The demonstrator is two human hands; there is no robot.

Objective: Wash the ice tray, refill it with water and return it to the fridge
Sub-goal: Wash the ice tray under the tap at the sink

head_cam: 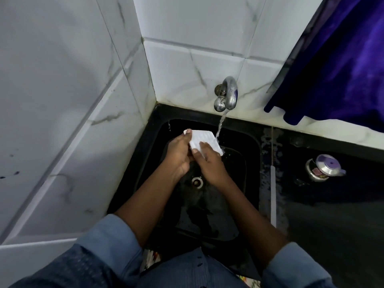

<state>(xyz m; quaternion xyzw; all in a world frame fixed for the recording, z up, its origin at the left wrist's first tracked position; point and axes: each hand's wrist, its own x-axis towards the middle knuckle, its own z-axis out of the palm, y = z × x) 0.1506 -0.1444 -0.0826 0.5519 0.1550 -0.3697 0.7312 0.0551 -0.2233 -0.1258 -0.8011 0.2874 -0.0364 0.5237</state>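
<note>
A white ice tray [204, 139] is held over the black sink [248, 142], tilted, with its right edge under the running water. My left hand [179, 155] grips its left end, thumb on the upper corner. Against the tray's near side lies my right hand [208, 162], its fingers laid on the white surface. A chrome tap [228, 93] on the tiled back wall pours a thin stream onto the tray's right corner. The underside of the tray is hidden.
The sink drain [196, 181] shows between my wrists. A wet black counter [322, 204] stretches right, with a small steel lidded pot [323, 167] on it. A blue-violet curtain [336, 65] hangs at upper right. White tiled walls [72, 100] close the left and back.
</note>
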